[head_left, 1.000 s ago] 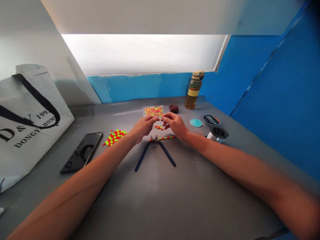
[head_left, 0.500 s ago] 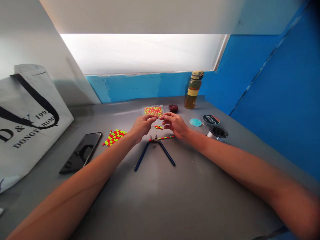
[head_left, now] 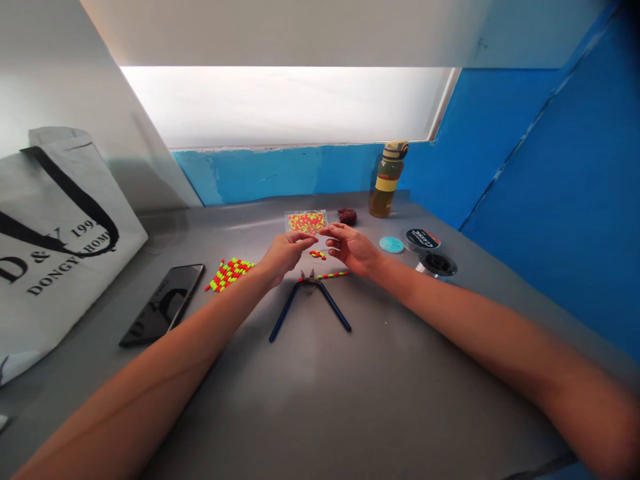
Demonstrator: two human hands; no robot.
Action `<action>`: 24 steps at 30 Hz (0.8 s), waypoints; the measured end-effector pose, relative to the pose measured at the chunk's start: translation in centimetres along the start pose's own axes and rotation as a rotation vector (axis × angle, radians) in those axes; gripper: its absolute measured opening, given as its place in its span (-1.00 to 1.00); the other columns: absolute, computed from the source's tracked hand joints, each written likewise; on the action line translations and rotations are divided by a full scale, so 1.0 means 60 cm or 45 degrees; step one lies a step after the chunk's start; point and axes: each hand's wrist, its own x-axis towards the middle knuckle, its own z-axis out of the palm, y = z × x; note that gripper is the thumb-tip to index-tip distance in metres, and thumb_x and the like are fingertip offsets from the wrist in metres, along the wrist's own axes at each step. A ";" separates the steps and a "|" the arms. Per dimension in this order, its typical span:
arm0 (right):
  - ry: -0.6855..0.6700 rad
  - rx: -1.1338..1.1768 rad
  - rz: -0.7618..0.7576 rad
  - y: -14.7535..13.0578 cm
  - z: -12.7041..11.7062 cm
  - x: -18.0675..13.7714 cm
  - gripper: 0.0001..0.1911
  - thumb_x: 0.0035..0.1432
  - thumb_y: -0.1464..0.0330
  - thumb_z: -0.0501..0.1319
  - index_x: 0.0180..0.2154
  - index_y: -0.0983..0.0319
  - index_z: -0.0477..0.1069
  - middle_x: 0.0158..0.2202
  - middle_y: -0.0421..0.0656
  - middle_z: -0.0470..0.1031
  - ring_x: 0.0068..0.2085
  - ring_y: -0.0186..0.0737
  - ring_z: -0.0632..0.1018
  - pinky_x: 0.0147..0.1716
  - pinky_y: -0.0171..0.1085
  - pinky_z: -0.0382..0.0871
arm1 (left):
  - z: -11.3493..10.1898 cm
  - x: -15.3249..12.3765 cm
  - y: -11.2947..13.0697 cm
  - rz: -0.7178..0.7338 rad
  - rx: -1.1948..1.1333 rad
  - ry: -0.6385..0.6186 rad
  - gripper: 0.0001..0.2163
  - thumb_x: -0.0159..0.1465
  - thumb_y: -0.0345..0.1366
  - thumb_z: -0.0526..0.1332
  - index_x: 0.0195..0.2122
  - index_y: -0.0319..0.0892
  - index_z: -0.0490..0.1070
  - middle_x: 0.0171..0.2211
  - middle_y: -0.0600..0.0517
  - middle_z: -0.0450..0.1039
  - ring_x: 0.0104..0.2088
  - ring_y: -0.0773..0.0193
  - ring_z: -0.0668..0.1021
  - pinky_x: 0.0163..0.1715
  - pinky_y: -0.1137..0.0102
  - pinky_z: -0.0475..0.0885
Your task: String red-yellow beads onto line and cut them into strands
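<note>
Fine fingertip work appears under way. Left hand point(head_left: 289, 256) nearly pinched, right hand point(head_left: 354, 251) loosely curled; any contents indiscernible. Beads point(head_left: 317, 254) lie between them, on the table point(head_left: 325, 393). Continuing seems to require steady fingertip alignment.

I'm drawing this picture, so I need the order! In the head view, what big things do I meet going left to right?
Bag, phone, bead patch, left hand, right hand, bottle, spool.
</note>
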 end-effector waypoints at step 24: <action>0.184 -0.666 -0.282 0.003 0.003 0.006 -0.78 0.26 0.28 0.17 -0.11 0.22 0.44 -0.20 -0.10 0.61 -0.43 -0.33 0.49 -0.47 -0.32 0.37 | -0.010 0.016 -0.004 0.061 -0.649 -0.070 -0.88 0.26 -0.29 0.32 -0.30 -0.17 0.39 -0.65 0.26 -0.06 -0.71 0.51 0.02 -0.73 0.52 -0.14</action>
